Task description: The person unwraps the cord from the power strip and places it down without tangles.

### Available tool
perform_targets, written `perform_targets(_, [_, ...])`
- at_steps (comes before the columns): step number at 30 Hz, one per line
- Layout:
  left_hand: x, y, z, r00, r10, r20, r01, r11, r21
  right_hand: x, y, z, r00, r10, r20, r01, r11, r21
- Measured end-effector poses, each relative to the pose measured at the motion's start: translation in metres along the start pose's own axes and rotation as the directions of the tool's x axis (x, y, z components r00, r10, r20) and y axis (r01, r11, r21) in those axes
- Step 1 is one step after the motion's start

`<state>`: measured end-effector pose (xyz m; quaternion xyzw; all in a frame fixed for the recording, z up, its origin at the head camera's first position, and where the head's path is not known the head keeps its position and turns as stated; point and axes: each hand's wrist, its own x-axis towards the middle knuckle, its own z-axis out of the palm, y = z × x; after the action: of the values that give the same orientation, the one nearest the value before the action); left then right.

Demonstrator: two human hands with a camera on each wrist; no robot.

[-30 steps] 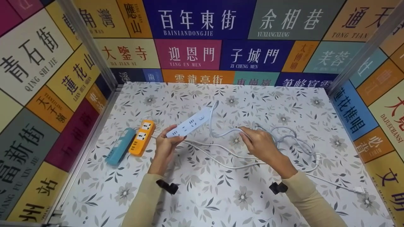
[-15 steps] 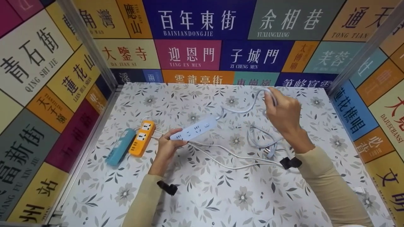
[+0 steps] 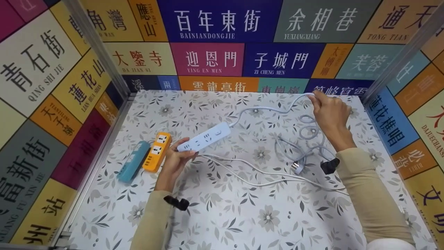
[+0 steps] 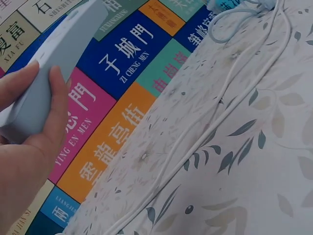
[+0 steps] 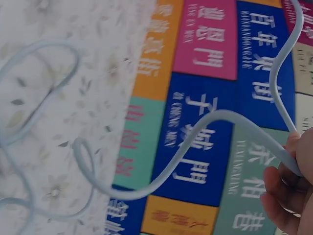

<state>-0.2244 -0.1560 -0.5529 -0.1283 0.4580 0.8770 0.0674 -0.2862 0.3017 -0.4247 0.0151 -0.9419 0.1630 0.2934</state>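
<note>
My left hand (image 3: 175, 160) grips one end of a white power strip (image 3: 208, 136), thumb on the socket face. The strip is tilted, its far end pointing up and right. In the left wrist view, fingers and thumb pinch the strip (image 4: 34, 105) from both sides. Out of the strip's far end runs its pale cord (image 3: 265, 107). My right hand (image 3: 332, 113), raised at the back right, pinches this cord; the right wrist view shows the cord (image 5: 215, 117) entering the curled fingers. Below that hand, loose cord loops lie on the table beside a three-pin plug (image 3: 297, 168).
An orange power strip (image 3: 157, 152) and a teal power strip (image 3: 134, 161) lie side by side at the left. Two white cords (image 3: 242, 173) run across the table (image 3: 242, 215) toward the right. Sign-covered walls (image 3: 215, 59) enclose the back and sides.
My right hand has moved up and to the right, drawing the cord out from the strip. More cord loops and the plug have come into view. The left hand still holds the strip.
</note>
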Motion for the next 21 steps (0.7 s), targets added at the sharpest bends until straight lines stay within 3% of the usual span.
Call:
perform_targets(5, [0.007,0.001,0.004,0.997,0.02,-0.07,-0.022,0.999,-0.032,-0.014,0.018,0.026,0.991,0.018,0.136,-0.01,0.998,-0.058])
perform_targets(13, [0.025,-0.004,0.01,0.982,0.064,-0.178,-0.074,0.996,-0.05,-0.047,0.013,0.057,0.949,0.058,0.311,-0.079,0.995,0.056])
perform_targets(17, [0.036,-0.007,0.004,0.973,0.022,-0.228,-0.031,0.999,-0.032,-0.061,0.006,0.068,0.886,0.086,0.456,-0.179,0.97,0.165])
perform_targets(21, [0.044,-0.011,-0.005,0.96,-0.014,-0.278,0.014,1.0,0.0,-0.073,0.005,0.079,0.804,0.122,0.582,-0.339,0.898,0.28])
